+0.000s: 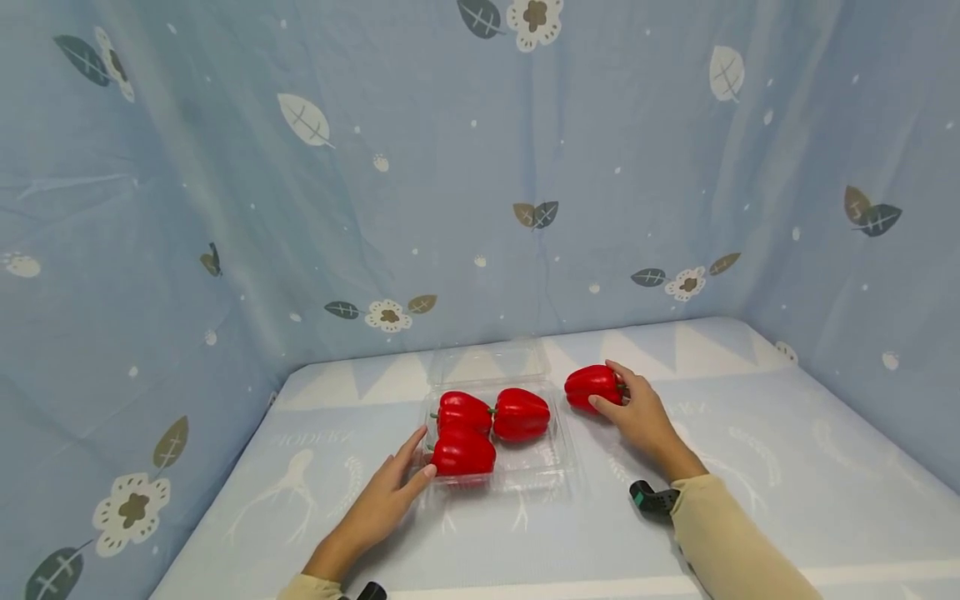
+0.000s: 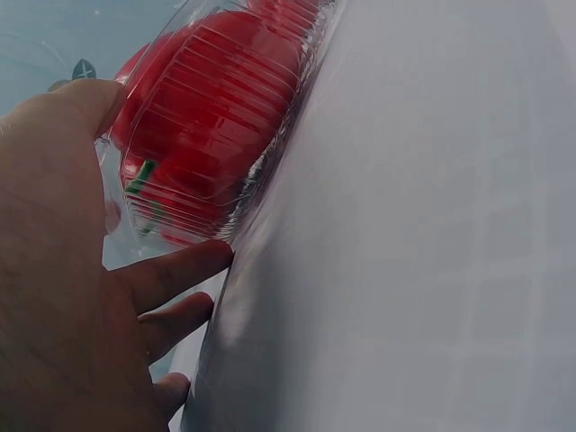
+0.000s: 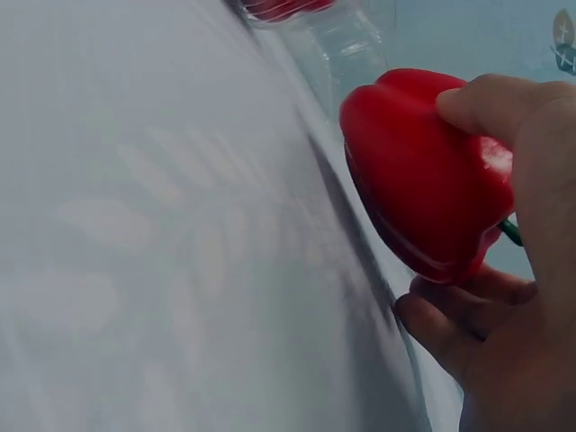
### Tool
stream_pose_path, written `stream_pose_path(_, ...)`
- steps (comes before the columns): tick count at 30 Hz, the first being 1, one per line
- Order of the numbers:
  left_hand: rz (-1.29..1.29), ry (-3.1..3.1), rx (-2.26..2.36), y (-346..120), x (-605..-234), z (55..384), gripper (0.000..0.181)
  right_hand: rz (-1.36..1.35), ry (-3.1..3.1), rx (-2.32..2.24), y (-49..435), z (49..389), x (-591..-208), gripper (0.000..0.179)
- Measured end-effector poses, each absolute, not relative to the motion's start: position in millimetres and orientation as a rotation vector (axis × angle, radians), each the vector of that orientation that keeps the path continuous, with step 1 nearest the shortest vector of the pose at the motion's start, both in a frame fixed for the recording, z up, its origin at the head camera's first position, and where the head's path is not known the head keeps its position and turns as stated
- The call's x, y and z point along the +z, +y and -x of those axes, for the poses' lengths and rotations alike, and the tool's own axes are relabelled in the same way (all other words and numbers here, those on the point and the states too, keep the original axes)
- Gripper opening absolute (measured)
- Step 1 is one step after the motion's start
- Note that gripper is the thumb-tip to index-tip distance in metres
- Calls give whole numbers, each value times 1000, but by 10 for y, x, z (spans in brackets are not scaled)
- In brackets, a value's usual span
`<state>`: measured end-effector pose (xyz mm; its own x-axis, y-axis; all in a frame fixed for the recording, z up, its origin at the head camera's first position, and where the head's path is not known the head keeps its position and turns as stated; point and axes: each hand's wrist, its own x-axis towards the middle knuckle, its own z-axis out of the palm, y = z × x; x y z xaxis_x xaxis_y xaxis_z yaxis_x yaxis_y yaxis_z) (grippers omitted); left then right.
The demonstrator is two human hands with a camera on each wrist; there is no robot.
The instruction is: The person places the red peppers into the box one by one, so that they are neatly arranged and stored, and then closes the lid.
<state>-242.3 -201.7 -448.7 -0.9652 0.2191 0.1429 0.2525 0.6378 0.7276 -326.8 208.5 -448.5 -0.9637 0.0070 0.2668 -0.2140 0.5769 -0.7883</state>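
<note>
A clear plastic clamshell box (image 1: 531,467) lies on the table with its lid (image 1: 487,364) folded back. Inside it are three red bell peppers: one at the front left (image 1: 463,452), one behind that (image 1: 465,411) and one on the right (image 1: 521,415). My left hand (image 1: 382,500) rests at the box's near left corner, thumb at the rim and fingers spread along the side in the left wrist view. Right of the box, my right hand (image 1: 637,412) grips a fourth pepper, a red bell pepper (image 3: 423,171), between thumb and fingers at its stem end.
A pale blue-and-white printed cloth (image 1: 300,533) covers the table. Blue curtain fabric (image 1: 480,167) with leaves and flowers rises behind and on both sides. A black strap device (image 1: 652,498) sits at the right wrist.
</note>
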Motion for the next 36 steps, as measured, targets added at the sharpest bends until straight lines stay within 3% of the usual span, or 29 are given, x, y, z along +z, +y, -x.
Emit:
stream_pose_path(17, 401, -2810, -1224, -2008, -4481, 2427, 75, -129, -2471, 1439, 2049, 3243, -4441, 80)
stream_pose_path(36, 398, -2821, -1245, -2008, -4491, 2441, 77, -183, -2111, 2055, 2069, 3230, -4421, 63)
